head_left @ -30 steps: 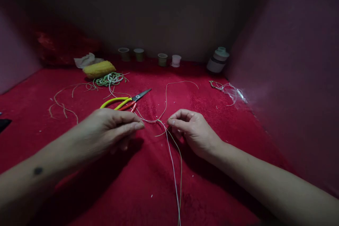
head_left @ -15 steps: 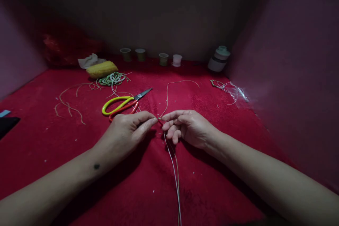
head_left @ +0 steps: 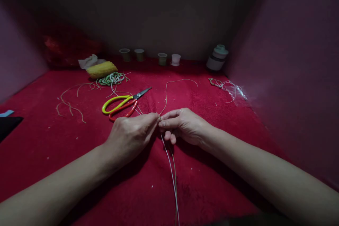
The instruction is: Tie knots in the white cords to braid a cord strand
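Note:
Thin cords (head_left: 171,169), one white and one green, run from between my fingertips down toward the near edge. A tan cord end (head_left: 166,93) curves away from the same spot over the red cloth. My left hand (head_left: 135,130) is closed, thumb and forefinger pinching the cords; its palm is turned away and its grip is partly hidden. My right hand (head_left: 182,125) pinches the cords right beside it, thumb against forefinger, lower fingers curled. The join between the two hands is too small to make out. Behind my left hand lie scissors (head_left: 127,104) with yellow and red handles.
Several thread spools (head_left: 162,59) stand along the back wall. At the back left are a yellow roll (head_left: 102,70) and a tangle of green and white cord (head_left: 112,78). A white bottle (head_left: 217,57) and a plastic bag with cords (head_left: 237,91) sit at right.
My left hand has rolled over, its knuckles now higher and its fingertips closer to my right hand. The right thumb has come down against the forefinger onto the cords.

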Available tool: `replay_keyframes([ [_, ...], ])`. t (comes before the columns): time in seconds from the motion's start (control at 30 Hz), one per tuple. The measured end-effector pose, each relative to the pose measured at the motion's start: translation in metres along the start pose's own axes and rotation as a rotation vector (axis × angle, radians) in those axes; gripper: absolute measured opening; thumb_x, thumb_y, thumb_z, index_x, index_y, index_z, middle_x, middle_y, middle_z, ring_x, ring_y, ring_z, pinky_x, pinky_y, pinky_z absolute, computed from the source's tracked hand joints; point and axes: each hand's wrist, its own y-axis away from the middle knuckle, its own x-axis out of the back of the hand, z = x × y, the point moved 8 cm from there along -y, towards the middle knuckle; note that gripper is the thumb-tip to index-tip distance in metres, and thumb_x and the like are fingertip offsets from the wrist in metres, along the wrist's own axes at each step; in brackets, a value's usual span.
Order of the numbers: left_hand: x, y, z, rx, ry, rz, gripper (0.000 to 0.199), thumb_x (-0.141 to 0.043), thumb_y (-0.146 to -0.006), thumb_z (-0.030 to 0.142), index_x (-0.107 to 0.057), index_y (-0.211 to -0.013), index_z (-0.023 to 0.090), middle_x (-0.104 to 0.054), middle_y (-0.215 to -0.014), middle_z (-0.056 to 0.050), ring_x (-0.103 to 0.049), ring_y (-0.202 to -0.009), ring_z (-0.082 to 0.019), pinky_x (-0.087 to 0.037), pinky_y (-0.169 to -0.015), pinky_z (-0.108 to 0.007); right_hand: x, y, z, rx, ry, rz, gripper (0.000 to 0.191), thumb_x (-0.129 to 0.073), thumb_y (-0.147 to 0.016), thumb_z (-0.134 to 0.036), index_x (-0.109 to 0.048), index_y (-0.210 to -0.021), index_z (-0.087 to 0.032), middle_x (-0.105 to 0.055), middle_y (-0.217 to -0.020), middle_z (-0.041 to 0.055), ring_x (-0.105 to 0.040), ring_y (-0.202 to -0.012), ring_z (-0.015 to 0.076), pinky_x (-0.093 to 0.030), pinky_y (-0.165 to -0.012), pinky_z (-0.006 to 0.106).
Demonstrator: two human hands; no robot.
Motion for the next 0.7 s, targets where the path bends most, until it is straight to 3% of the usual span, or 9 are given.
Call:
replay_keyframes([
  [0.1, 0.004, -0.003, 0.002, -0.014, -0.106, 0.002, 0.021, -0.044, -0.086, 0.025, -0.064, -0.091, 0.018, -0.066, -0.074, -0.003, -0.059, -0.06, -0.011, -0.042, -0.053, -0.021, 0.004, -0.001, 0.0, 0.035, 0.023, 0.03, 0.006, -0.058, -0.074, -0.008, -0.057, -0.068, -0.01, -0.058, -0.053, 0.0008, -0.053, -0.039, 0.0077, -0.042, -0.033, 0.015],
  [0.17, 0.021, -0.004, 0.002, 0.029, -0.166, 0.094, 0.024, -0.047, -0.085, 0.027, -0.061, -0.102, 0.017, -0.065, -0.091, -0.008, -0.061, -0.072, -0.015, -0.045, -0.057, -0.023, 0.008, 0.0, -0.003, 0.078, 0.022, 0.065, 0.008, -0.059, -0.076, -0.014, -0.056, -0.069, -0.011, -0.058, -0.051, 0.0001, -0.051, -0.037, 0.0066, -0.04, -0.032, 0.014],
  [0.23, 0.038, -0.004, -0.004, 0.157, -0.089, 0.152, 0.026, -0.049, -0.082, 0.029, -0.061, -0.101, 0.016, -0.065, -0.093, -0.009, -0.062, -0.074, -0.017, -0.047, -0.058, -0.025, 0.014, 0.003, -0.009, 0.123, 0.027, 0.113, 0.009, -0.06, -0.076, -0.017, -0.055, -0.069, -0.012, -0.057, -0.051, -0.0005, -0.051, -0.037, 0.006, -0.038, -0.032, 0.014],
  [0.27, 0.038, -0.003, -0.011, 0.268, 0.045, 0.1, 0.025, -0.049, -0.082, 0.031, -0.062, -0.098, 0.015, -0.066, -0.086, -0.008, -0.062, -0.067, -0.016, -0.047, -0.054, -0.024, 0.016, 0.005, -0.012, 0.142, 0.039, 0.135, 0.01, -0.061, -0.075, -0.017, -0.055, -0.069, -0.013, -0.057, -0.051, -0.0008, -0.051, -0.038, 0.0061, -0.038, -0.032, 0.014],
  [0.37, -0.007, 0.018, -0.017, 0.706, 0.739, -0.373, 0.027, -0.047, -0.082, 0.037, -0.061, -0.091, 0.015, -0.064, -0.06, -0.003, -0.054, -0.037, -0.011, -0.038, -0.033, -0.019, 0.018, 0.011, -0.021, 0.174, 0.118, 0.165, 0.009, -0.059, -0.076, -0.017, -0.053, -0.069, -0.014, -0.055, -0.048, -0.0019, -0.05, -0.037, 0.007, -0.039, -0.033, 0.016],
  [0.43, -0.037, 0.035, 0.004, 0.897, 1.191, -0.663, 0.029, -0.048, -0.082, 0.038, -0.06, -0.088, 0.013, -0.064, -0.056, -0.004, -0.05, -0.03, -0.01, -0.03, -0.025, -0.017, 0.015, 0.015, -0.026, 0.197, 0.218, 0.165, 0.009, -0.056, -0.078, -0.017, -0.052, -0.07, -0.015, -0.055, -0.047, -0.0026, -0.049, -0.036, 0.0071, -0.038, -0.034, 0.017],
  [0.47, -0.046, 0.039, 0.014, 0.933, 1.374, -0.739, 0.03, -0.048, -0.082, 0.038, -0.061, -0.083, 0.011, -0.063, -0.053, -0.005, -0.048, -0.028, -0.01, -0.029, -0.023, -0.016, 0.014, 0.016, -0.028, 0.215, 0.281, 0.165, 0.009, -0.054, -0.079, -0.018, -0.052, -0.071, -0.016, -0.055, -0.047, -0.0029, -0.048, -0.035, 0.007, -0.037, -0.034, 0.017],
  [0.57, -0.063, 0.039, 0.03, 0.962, 1.737, -0.751, 0.028, -0.047, -0.084, 0.031, -0.061, -0.074, 0.009, -0.061, -0.051, -0.005, -0.047, -0.026, -0.008, -0.031, -0.023, -0.014, 0.008, 0.021, -0.039, 0.3, 0.541, 0.162, 0.011, -0.048, -0.083, -0.019, -0.052, -0.073, -0.016, -0.053, -0.048, -0.0036, -0.047, -0.037, 0.0069, -0.035, -0.037, 0.018],
  [0.7, -0.069, 0.041, 0.025, 1.064, 1.856, -0.6, 0.02, -0.046, -0.085, 0.02, -0.06, -0.078, 0.01, -0.065, -0.059, -0.005, -0.055, -0.037, -0.007, -0.039, -0.029, -0.011, 0.013, 0.027, -0.065, 0.503, 1.038, 0.296, 0.016, -0.056, -0.074, -0.009, -0.051, -0.061, -0.016, -0.052, -0.056, -0.0005, -0.046, -0.051, 0.0077, -0.035, -0.05, 0.022],
])
